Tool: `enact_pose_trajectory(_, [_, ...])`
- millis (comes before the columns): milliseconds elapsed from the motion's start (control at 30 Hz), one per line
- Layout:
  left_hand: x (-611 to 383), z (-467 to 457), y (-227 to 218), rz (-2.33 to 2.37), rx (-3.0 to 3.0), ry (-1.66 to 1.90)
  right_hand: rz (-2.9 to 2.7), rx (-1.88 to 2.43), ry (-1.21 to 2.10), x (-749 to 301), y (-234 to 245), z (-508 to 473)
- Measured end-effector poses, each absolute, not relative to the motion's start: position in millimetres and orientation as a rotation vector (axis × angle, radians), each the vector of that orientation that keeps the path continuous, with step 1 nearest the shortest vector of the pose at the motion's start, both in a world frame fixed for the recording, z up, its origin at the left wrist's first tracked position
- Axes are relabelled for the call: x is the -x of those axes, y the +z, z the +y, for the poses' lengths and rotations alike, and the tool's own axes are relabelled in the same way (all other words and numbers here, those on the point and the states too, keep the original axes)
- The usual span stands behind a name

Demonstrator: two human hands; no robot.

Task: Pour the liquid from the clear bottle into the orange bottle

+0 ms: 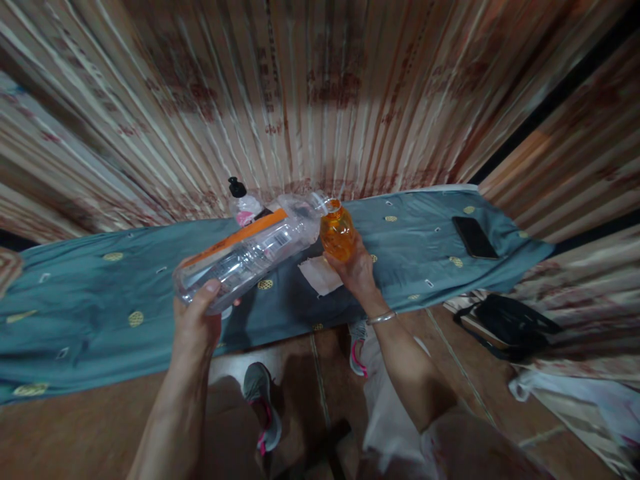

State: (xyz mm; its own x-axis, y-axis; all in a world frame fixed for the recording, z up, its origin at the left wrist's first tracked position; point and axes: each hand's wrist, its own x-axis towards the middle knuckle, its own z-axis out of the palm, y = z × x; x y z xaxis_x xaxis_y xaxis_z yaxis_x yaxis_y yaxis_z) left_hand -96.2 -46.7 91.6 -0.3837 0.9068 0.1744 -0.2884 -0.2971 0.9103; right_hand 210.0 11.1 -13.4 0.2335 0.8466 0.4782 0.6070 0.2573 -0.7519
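My left hand (197, 317) is closed round the base of a large clear plastic bottle (250, 263) with an orange label strip. The bottle lies tilted in the air, its mouth at the upper right. In my right hand (357, 267) is a small orange see-through bottle (337, 232), held roughly upright with its open mouth up. The clear bottle's mouth meets the rim of the orange one; whether they touch, I cannot tell. Below them a pale paper piece (321, 275) lies on the cloth. Behind the clear bottle stands a pump bottle (245, 203) with a black top.
A teal patterned cloth (105, 293) covers the long narrow surface. On its right end lies a black phone (474, 237). Pleated curtains (300, 87) hang close behind. A black bag (513, 323) rests on the lower right, and shoes (263, 403) show on the tiled floor.
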Motion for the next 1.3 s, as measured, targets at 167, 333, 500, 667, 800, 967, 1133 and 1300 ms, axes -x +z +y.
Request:
enact_pose_trajectory(167, [98,-47,88,1.067,-0.929,1.798,-1.453,1.431,0.274,-209,-14,11])
enact_pose_trajectory(333, [98,-46,87,1.075,-0.927,1.800,-1.454,1.441,0.261,-208,-14,12])
enact_pose_trajectory(500, [99,-47,87,1.073,-0.926,1.799,-1.472,1.454,0.253,-210,-15,12])
enact_pose_trajectory(667, [99,-47,87,1.076,-0.916,1.792,-1.479,1.450,0.260,-212,-19,13])
enact_pose_trajectory(800, [99,-48,87,1.079,-0.926,1.776,-1.448,1.439,0.273,-212,-21,14])
enact_pose_trajectory(967, [99,-51,88,1.093,-0.924,1.760,-1.432,1.445,0.305,-211,-18,13])
enact_pose_trajectory(1133, [99,-50,88,1.099,-0.927,1.758,-1.421,1.442,0.331,-209,-10,10])
enact_pose_trajectory(1300, [98,-50,88,1.099,-0.932,1.757,-1.421,1.455,0.349,-208,-7,8])
